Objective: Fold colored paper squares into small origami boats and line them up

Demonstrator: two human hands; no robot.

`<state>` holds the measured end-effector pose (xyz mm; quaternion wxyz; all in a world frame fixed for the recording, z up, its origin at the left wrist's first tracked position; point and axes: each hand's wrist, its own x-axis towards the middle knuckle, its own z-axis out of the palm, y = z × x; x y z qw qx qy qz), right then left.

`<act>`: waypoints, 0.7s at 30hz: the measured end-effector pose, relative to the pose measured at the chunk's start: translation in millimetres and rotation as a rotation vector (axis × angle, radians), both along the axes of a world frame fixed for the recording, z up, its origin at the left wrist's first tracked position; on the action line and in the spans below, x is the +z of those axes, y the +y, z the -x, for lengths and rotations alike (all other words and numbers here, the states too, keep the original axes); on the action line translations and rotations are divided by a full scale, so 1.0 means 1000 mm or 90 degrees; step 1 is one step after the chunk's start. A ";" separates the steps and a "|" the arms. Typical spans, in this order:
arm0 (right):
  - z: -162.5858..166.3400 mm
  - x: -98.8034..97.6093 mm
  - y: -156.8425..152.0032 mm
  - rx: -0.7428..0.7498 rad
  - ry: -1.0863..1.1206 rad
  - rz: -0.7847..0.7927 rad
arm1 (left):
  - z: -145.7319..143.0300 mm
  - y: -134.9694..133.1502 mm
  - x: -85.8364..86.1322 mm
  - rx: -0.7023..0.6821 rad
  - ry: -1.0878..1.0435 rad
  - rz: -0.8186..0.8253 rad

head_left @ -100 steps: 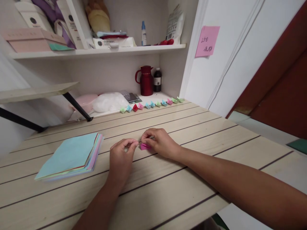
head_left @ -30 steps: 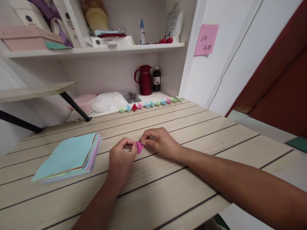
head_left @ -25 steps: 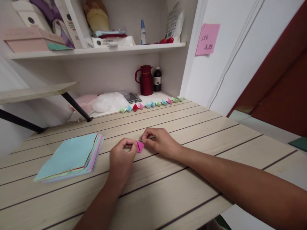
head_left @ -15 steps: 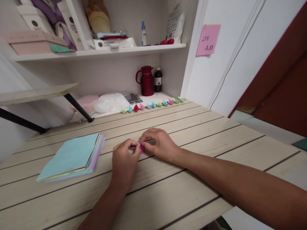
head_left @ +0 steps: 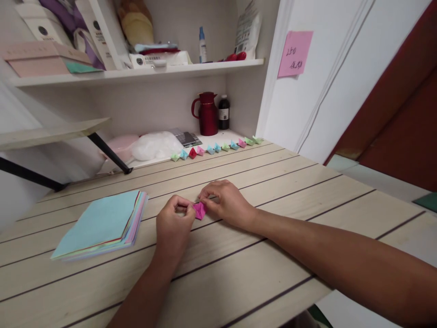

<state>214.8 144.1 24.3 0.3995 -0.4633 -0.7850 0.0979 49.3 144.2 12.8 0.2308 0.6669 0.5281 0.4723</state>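
Observation:
A small folded piece of magenta origami paper [head_left: 200,211] is held between my two hands, just above or on the wooden table [head_left: 259,273]. My left hand [head_left: 175,216] pinches its left corner between thumb and fingers. At its right corner, my right hand [head_left: 225,202] closes thumb and fingertips on the paper. The fingertips hide both corners, while creased faces and a lower point show in the middle. To the left of my hands lies a stack of coloured square paper [head_left: 97,223] with a light blue sheet on top.
Several small folded paper boats [head_left: 217,148] line the table's back edge. Behind them stand a red jug [head_left: 207,114] and a dark bottle [head_left: 224,113], near a white plastic bag [head_left: 157,146]. A small raised shelf with black legs [head_left: 109,152] stands at the left.
My left hand has moved slightly left, away from the right one. The magenta paper has spread wider between them and shows more of its surface. The right hand has barely moved.

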 end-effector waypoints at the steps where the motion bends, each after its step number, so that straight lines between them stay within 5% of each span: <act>1: -0.001 0.000 0.001 0.002 0.002 0.002 | 0.000 0.001 -0.001 0.001 -0.001 -0.001; 21: -0.006 0.000 -0.004 0.055 0.072 0.111 | 0.003 -0.001 -0.004 -0.031 -0.013 0.043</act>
